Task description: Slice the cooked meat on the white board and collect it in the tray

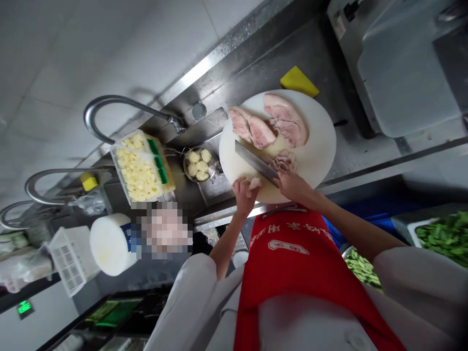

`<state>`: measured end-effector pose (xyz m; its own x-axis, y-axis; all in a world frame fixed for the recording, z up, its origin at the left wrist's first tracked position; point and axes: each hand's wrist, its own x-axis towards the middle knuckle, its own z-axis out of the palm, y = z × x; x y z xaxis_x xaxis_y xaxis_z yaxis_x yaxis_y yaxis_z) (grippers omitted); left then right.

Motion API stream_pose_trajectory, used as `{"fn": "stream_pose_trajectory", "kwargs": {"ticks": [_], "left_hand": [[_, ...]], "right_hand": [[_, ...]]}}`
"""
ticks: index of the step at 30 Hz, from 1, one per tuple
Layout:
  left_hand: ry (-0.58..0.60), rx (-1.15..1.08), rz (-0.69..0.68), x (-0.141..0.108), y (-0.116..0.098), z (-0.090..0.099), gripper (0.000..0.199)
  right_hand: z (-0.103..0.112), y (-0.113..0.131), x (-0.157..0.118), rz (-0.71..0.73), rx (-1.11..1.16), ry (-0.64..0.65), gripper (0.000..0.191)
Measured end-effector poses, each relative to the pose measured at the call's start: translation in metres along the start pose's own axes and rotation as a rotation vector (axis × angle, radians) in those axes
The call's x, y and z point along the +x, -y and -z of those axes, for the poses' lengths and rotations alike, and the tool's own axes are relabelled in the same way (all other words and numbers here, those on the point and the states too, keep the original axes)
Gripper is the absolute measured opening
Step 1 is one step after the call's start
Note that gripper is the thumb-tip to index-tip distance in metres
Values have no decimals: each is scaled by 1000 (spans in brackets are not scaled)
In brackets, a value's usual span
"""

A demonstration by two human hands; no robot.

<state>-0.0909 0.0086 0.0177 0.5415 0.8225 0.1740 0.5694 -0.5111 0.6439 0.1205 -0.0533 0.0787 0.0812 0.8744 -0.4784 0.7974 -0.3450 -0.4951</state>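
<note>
A round white cutting board (321, 126) lies on the steel counter in front of me. My right hand (294, 187) is closed around the handle of a broad-bladed kitchen knife (256, 162), its blade pointing up and left across the board. At the board's near left edge, my left hand (244, 196) has its fingers curled on a small pale piece of meat (255, 184), close to the blade. Sliced meat (283, 162) is heaped just beyond the knife. Farther back rest two large pale-pink slabs, the left slab (252, 127) and the right slab (288, 119).
Left of the board, a pan (186, 170) holds several pale round pieces, beside a clear bin (161, 195) of pale chunks. A curved faucet (124, 100) arches over the sink. Behind the board lies a yellow sponge (299, 82). Leafy greens (444, 236) sit lower right.
</note>
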Motion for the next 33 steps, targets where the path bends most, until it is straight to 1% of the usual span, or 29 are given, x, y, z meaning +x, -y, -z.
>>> {"fn": "stream_pose_trajectory", "kwargs": {"ticks": [2,4,7,9,11,12,14,16,17,20,23,25,28,30,31,33], "left_hand": [[48,-82,-39,-7,-3,-2,18],[41,-94,-153,-7,2,-6,15],[-17,3,-344,-1,15,-8,23],[17,51,-403,0,22,-4,27],[63,69,-405,-4,23,2,26],[59,73,-393,-8,22,4,24],[-6,77,-357,-13,16,5,21],[-66,64,-328,-14,11,2,17],[-75,51,-318,-13,9,-1,16],[-48,21,-300,-7,11,-10,17],[-37,25,-318,-4,17,-13,17],[-30,25,-331,-4,21,-14,18],[17,8,-311,-4,25,-15,21],[45,-7,-292,-3,27,-15,21],[47,-12,-291,-3,27,-16,21],[27,-19,-300,-2,29,-17,19]], "right_hand": [[-1,-2,-7,-67,8,45,44],[0,0,-11,-93,-3,81,41],[5,3,-17,-96,-46,115,38],[7,4,-23,-102,-82,121,37],[8,6,-30,-94,-111,125,36],[8,6,-33,-89,-126,129,36],[7,9,-38,-79,-157,143,37],[5,14,-43,-70,-200,143,36],[4,17,-46,-59,-228,138,35],[1,29,-58,-4,-310,129,31],[0,40,-74,52,-362,154,28],[0,44,-86,52,-387,175,28],[-1,43,-96,11,-408,199,28],[-3,43,-93,4,-404,211,30],[-3,45,-86,8,-392,216,30],[-4,50,-65,13,-362,211,30]]}}
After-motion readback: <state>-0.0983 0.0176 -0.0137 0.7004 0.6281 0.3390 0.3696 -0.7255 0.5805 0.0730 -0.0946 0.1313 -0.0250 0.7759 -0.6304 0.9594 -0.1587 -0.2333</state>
